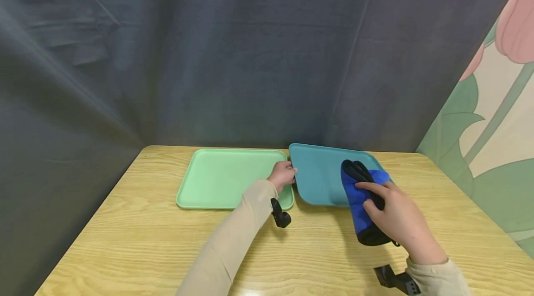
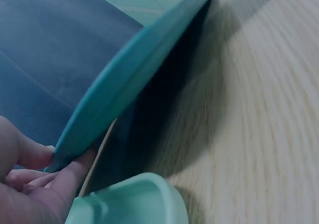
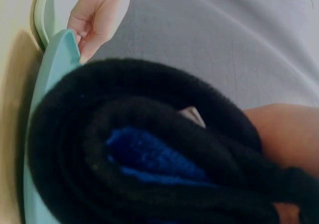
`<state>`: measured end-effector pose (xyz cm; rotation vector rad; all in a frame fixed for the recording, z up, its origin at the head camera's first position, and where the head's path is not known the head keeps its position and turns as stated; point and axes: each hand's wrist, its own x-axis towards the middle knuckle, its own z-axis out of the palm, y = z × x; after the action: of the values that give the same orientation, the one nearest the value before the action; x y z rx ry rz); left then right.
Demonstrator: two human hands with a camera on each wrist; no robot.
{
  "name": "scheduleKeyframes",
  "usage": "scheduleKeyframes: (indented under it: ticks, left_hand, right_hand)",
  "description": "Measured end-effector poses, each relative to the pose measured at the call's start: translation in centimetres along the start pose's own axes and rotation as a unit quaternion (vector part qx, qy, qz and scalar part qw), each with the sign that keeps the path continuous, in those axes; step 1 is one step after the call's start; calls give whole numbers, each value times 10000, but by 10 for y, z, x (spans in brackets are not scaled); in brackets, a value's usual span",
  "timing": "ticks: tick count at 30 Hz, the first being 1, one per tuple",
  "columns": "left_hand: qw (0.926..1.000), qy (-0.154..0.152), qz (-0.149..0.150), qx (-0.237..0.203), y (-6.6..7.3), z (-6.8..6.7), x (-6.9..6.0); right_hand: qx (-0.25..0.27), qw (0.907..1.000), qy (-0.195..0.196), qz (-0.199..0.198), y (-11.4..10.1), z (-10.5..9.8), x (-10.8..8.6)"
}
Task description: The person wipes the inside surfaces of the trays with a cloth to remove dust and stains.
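My left hand (image 1: 282, 175) pinches the left edge of the blue tray (image 1: 319, 175), which is raised off the table on that side; the left wrist view shows thumb and fingers on its rim (image 2: 107, 94). In my right hand (image 1: 398, 215) is a rolled blue cloth with black edging (image 1: 356, 203), held above the right part of the blue tray. The roll's black end (image 3: 144, 79) fills much of the right wrist view and hides most of the right fingers. The light green tray (image 1: 229, 180) lies flat just left of the blue one.
A wooden table (image 1: 146, 240) carries both trays. Behind it and on the left hangs a dark curtain (image 1: 250, 54). A wall with painted flowers (image 1: 496, 147) stands on the right.
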<state>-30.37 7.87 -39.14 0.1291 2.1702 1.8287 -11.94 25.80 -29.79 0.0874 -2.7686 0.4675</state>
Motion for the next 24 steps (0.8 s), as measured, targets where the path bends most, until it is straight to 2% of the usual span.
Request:
scheduleKeyframes:
  ticks: [3,5,7,10,13,16,19,22,24]
  left_hand:
    - [9986,118,484,176,-38,4,44]
    - [9981,140,544,262,-47,5,56]
    - [9993,-28,342,164,-47,3,59]
    - [9988,-322,-301,205,-5,-2,14]
    - [9969,-618,-475,141,25,-7,-21]
    - [9959,-736,-517,102,42,-11,-41]
    - [9975,-624,-309,129,45,-13,-43]
    - [9987,-465,-29,200,42,-20,-32]
    - [9987,-299,168,364,41,-33,-23]
  right_hand:
    - [28,10000,39,-6,0,0,0]
    - [46,10000,43,-5,1,1,0]
    - [39,10000,28,4,1,0,0]
    - [10,10000,-7,20,1,0,-1]
    - [-31,10000,-67,52,0,1,-1]
    - [-50,9998,-141,93,-1,1,-1]
    - [-44,9997,-198,115,-1,2,-1]
    - [-15,9997,-220,106,0,2,-1]
    - [-7,9997,-241,93,1,2,-1]
